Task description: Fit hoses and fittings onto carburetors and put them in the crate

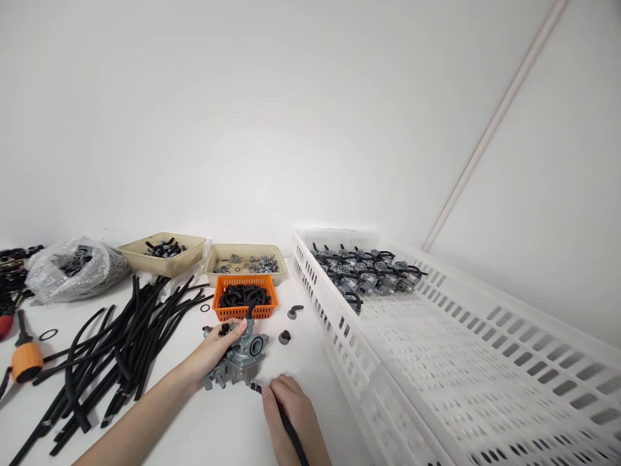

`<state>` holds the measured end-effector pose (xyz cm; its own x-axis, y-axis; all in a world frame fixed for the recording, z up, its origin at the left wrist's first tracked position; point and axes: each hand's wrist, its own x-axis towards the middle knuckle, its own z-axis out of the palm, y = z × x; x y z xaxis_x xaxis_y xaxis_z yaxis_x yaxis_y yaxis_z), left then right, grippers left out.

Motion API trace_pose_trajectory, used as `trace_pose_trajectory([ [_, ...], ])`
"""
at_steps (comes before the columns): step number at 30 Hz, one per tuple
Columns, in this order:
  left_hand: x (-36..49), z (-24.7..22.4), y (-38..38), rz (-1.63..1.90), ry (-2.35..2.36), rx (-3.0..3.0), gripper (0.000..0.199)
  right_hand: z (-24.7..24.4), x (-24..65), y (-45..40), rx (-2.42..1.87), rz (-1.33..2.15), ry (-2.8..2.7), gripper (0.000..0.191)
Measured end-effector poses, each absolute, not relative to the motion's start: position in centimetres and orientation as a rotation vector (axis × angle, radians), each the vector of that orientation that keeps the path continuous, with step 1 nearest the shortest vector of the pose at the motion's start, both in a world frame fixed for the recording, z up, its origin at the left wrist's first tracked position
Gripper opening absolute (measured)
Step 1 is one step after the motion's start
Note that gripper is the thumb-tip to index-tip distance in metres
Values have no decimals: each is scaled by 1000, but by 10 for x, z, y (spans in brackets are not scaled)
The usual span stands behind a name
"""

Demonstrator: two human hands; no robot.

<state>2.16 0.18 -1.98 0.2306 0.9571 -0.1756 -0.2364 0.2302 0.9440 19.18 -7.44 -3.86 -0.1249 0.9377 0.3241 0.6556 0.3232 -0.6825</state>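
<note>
My left hand [216, 353] is closed around a grey metal carburetor [245, 356], holding it just above the white table. A black rubber piece stands up from the carburetor's top. Low on the carburetor's right side, my right hand [294, 414] pinches a black rubber hose [287, 427] near its end. The hose tip meets or nearly meets a small fitting at the carburetor's bottom; whether it is pushed on I cannot tell. The rest of the hose runs down under my palm toward the bottom edge of the view.
A large white perforated crate [334, 323] at right holds several carburetors [359, 268]. Behind my hands stand an orange basket [246, 317] of black parts and two beige trays [242, 249]. Loose hoses [130, 336], a plastic bag [77, 272] and an orange-handled tool [26, 361] lie left. Two caps [284, 337] lie nearby.
</note>
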Motion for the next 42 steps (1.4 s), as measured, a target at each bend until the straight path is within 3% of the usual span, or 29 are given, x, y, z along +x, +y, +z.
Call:
trace_pose_trajectory([
  [42,27,-14,-5,1064,980,995,44,-40,180,-73,-1479,45,-2180,29],
])
